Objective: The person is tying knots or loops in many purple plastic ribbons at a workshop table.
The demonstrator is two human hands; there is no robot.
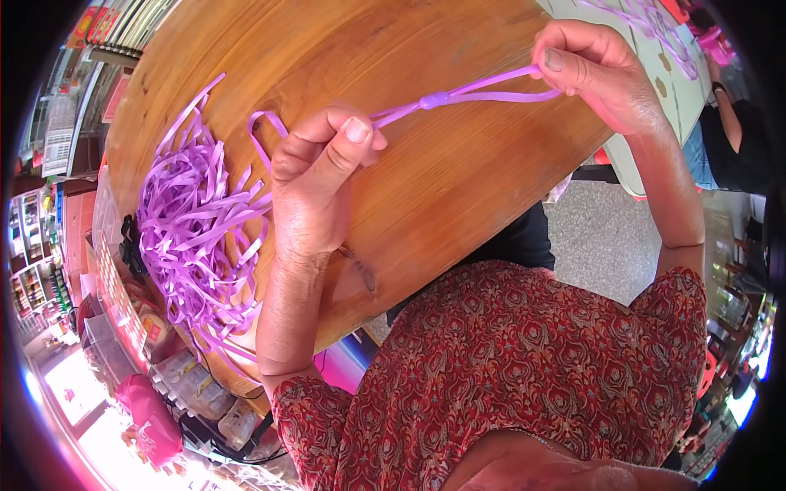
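A purple ribbon [491,96] is stretched between my two hands above the wooden table. Around its middle sits a small, shiny purple bead or knot [435,100]; I cannot tell which. My left hand [323,155] pinches the ribbon between thumb and fingers on one side of it. At the upper right, my right hand [591,72] pinches the looped end, where two strands run side by side. A loose tail of ribbon curves out beside my left hand. To the left lies a large tangled pile of purple ribbons [196,221].
The wooden table [458,196] has a curved edge. At the far right stands a pale table [630,168] with more purple ribbon [655,24] on it. Another person's arm [727,114] is beyond it. A pink bag [150,421] and shelved goods lie at the left.
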